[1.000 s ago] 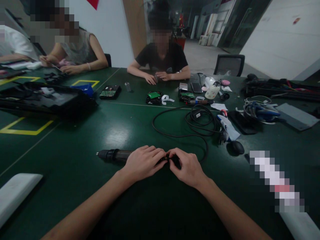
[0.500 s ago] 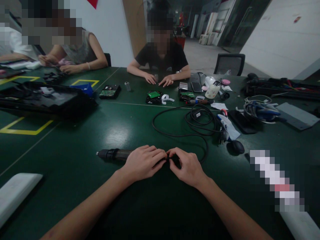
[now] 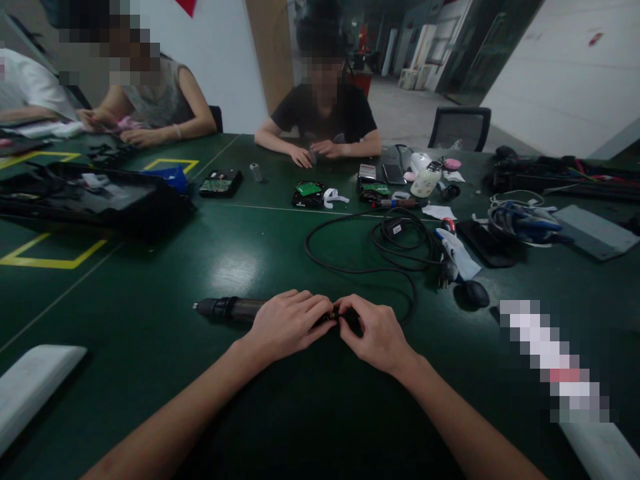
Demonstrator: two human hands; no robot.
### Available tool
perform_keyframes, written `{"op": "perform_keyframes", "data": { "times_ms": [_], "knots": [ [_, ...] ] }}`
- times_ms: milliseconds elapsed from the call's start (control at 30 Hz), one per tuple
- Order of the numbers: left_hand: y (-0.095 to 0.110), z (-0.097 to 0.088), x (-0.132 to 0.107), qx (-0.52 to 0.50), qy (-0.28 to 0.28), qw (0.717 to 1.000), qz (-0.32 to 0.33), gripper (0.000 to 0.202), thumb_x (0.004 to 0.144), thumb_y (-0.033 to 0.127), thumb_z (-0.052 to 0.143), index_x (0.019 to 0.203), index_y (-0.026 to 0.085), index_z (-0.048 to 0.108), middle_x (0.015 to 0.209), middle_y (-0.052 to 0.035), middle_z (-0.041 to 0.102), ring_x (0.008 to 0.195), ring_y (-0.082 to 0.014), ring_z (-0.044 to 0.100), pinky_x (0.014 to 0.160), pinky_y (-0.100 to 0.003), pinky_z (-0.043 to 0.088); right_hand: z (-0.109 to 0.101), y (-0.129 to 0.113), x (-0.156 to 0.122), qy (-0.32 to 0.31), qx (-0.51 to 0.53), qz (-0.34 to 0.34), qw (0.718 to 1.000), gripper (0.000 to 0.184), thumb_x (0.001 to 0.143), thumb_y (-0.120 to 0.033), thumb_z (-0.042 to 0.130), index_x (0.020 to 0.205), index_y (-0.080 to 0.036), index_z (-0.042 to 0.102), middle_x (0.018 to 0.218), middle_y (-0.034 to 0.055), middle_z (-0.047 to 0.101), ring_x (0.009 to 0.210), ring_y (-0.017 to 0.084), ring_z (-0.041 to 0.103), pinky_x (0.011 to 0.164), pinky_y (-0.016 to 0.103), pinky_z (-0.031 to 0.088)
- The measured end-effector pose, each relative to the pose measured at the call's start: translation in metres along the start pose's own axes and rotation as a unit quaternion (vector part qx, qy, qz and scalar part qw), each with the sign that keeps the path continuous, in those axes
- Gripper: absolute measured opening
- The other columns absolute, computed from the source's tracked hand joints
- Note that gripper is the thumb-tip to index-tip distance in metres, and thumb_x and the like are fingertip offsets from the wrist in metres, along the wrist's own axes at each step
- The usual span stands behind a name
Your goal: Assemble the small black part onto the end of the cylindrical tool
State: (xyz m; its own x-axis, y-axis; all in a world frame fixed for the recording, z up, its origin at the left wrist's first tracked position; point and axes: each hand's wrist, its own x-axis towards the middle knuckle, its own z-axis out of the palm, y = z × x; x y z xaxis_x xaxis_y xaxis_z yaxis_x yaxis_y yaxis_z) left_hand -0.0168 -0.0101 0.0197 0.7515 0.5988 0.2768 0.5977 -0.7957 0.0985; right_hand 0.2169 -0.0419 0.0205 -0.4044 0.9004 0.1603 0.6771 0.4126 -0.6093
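A dark electric screwdriver (image 3: 243, 309) lies sideways on the green table, its bit pointing left. My left hand (image 3: 293, 323) is closed over the rear half of its body and hides most of it. At the tail end, the fingertips of my right hand (image 3: 373, 331) pinch the small black end of a cable, close against my left fingers. Whether that cable end is seated in the screwdriver or apart from it, I cannot tell. From behind my right hand the black cable (image 3: 414, 293) curves away to a loose coil.
Beyond my hands lie the coil, a black mouse (image 3: 473, 295), a dark phone (image 3: 484, 243) and hard drives (image 3: 307, 193) with green boards. A large black tray-like housing (image 3: 90, 207) stands left. White pieces flank my arms. Co-workers sit across the table (image 3: 225, 247).
My hands stay almost in place; slightly more of the metal parts shows between my fingertips. Across the table, a co-worker's hand has moved closer to the small cylinder.
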Motion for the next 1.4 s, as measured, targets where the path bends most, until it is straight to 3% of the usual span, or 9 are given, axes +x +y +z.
{"op": "perform_keyframes", "data": {
  "times_ms": [133, 300, 767, 967, 1167, 1400],
  "knots": [
    [-0.0005, -0.0011, -0.0001, -0.012, -0.008, 1.0, 0.024, 0.026, 0.106, 0.038, 0.051, 0.125, 0.025, 0.062, 0.121, -0.0009, 0.072, 0.101, -0.019, 0.07, 0.085, -0.036, 0.052, 0.0004, -0.0001, 0.0, 0.01, -0.001, -0.001, 1.0, 0.013, 0.096, -0.022, 0.062, 0.108, -0.026, 0.059, 0.112, 0.0022, 0.074, 0.083, 0.018, 0.069, 0.073, 0.029, 0.049],
    [0.0001, -0.0009, 0.0004, 0.012, 0.013, 1.0, 0.005, 0.028, 0.108, 0.043, 0.049, 0.119, 0.021, 0.064, 0.117, -0.0038, 0.073, 0.098, -0.0195, 0.071, 0.082, -0.035, 0.053, -0.0006, -0.0008, 0.0003, 0.004, 0.0, -0.002, 1.0, 0.012, 0.096, -0.021, 0.062, 0.107, -0.026, 0.06, 0.11, 0.0026, 0.074, 0.078, 0.017, 0.068, 0.068, 0.028, 0.048],
    [-0.0001, -0.0016, 0.0, -0.007, 0.007, 1.0, 0.027, 0.027, 0.105, 0.039, 0.05, 0.123, 0.023, 0.064, 0.122, -0.0033, 0.072, 0.1, -0.0189, 0.071, 0.084, -0.035, 0.054, -0.0012, -0.001, 0.0004, 0.007, 0.001, 0.0, 1.0, 0.012, 0.095, -0.023, 0.063, 0.106, -0.026, 0.061, 0.111, 0.0022, 0.074, 0.072, 0.016, 0.066, 0.067, 0.028, 0.048],
    [-0.0001, -0.0004, 0.0001, 0.002, 0.019, 1.0, 0.006, 0.028, 0.107, 0.041, 0.048, 0.117, 0.021, 0.064, 0.114, -0.0047, 0.072, 0.097, -0.0192, 0.071, 0.081, -0.034, 0.053, -0.0002, -0.0005, 0.0003, 0.01, -0.003, -0.002, 1.0, 0.011, 0.095, -0.022, 0.062, 0.105, -0.026, 0.061, 0.112, 0.002, 0.074, 0.073, 0.016, 0.067, 0.065, 0.027, 0.046],
    [-0.0003, -0.0026, 0.0, -0.012, -0.006, 1.0, 0.025, 0.027, 0.104, 0.038, 0.051, 0.125, 0.024, 0.061, 0.125, -0.0032, 0.071, 0.101, -0.02, 0.07, 0.083, -0.036, 0.053, -0.0009, -0.0016, 0.0, 0.012, 0.007, 0.001, 1.0, 0.012, 0.095, -0.022, 0.063, 0.105, -0.026, 0.061, 0.111, 0.0022, 0.074, 0.076, 0.017, 0.067, 0.067, 0.027, 0.048],
    [0.0009, -0.0028, 0.0006, -0.003, 0.001, 1.0, 0.011, 0.028, 0.105, 0.041, 0.051, 0.124, 0.023, 0.061, 0.122, -0.0037, 0.072, 0.1, -0.0201, 0.07, 0.082, -0.036, 0.053, -0.0017, -0.0015, 0.0002, -0.001, 0.003, 0.004, 1.0, 0.011, 0.096, -0.023, 0.062, 0.107, -0.026, 0.06, 0.11, 0.0017, 0.073, 0.072, 0.016, 0.065, 0.065, 0.027, 0.046]
  ]
}}
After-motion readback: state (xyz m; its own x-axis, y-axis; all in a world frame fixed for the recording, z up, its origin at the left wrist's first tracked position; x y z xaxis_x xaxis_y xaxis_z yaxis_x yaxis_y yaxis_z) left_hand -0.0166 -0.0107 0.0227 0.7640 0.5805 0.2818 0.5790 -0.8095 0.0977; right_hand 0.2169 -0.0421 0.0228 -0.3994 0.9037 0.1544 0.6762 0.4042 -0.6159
